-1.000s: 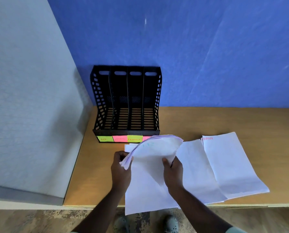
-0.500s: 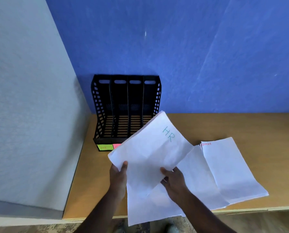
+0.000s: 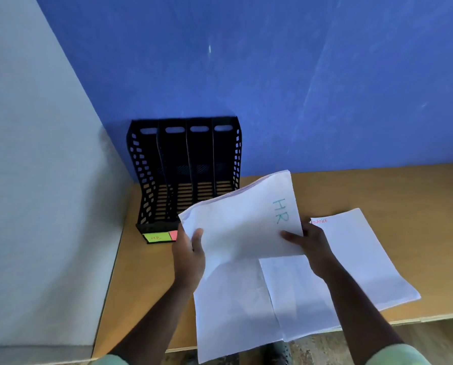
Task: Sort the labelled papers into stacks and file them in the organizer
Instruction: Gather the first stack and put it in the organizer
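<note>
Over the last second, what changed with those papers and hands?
The white bundle of sheets marked HR was bent over a second ago; it has been flattened and lifted, and now hangs in front of the black plastic four-slot organizer. The left hand kept its grip; the right hand shifted to the right edge. The white sheets on the wooden desk stayed put.

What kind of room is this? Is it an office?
Probably an office desk corner: a black file organizer with coloured labels, paper stacks marked HR and Finance, and a wooden desk.
</note>
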